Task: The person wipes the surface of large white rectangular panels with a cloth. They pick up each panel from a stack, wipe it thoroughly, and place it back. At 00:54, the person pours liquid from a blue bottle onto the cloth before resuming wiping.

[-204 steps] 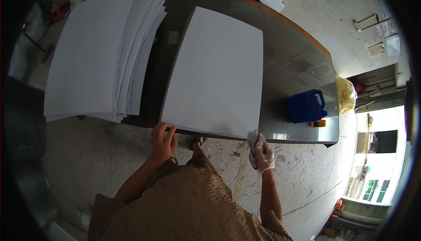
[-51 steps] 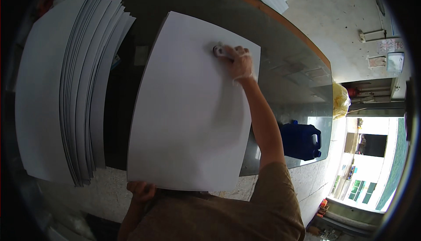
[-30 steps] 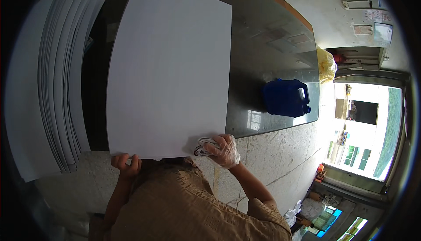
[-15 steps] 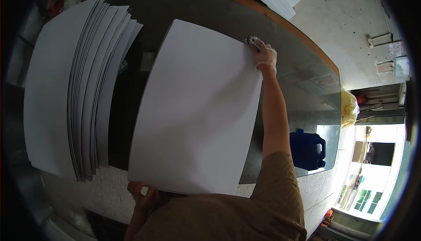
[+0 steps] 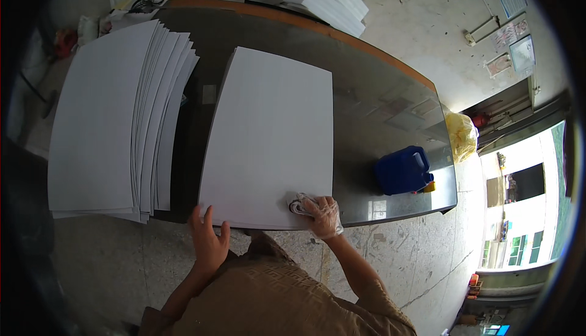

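A neat stack of large white sheets [image 5: 271, 134] lies in front of me on the dark, glossy table [image 5: 360, 116]. Wearing a clear, thin plastic glove, my right hand [image 5: 328, 217] is closed around a crumpled light cloth with dark marks [image 5: 299, 204]. It presses the cloth on the top sheet near the close right corner. My left hand [image 5: 209, 241] is bare, its fingers spread at the near left corner, with the fingertips at the sheet edge. Left of this stack, a second pile of white sheets [image 5: 94, 128] is fanned out along its right side.
A blue plastic jerrycan [image 5: 398, 172] stands at the table's right end, near a yellow bag [image 5: 462, 135]. Beyond the orange-brown far edge [image 5: 342, 35] are white blocks [image 5: 326, 0] and a black cable coil [image 5: 146, 3]. A bright opening lies far right.
My right hand has swept the cloth from the far right corner to the near right corner. My left hand's fingers have spread apart. The view has shifted, showing more floor.
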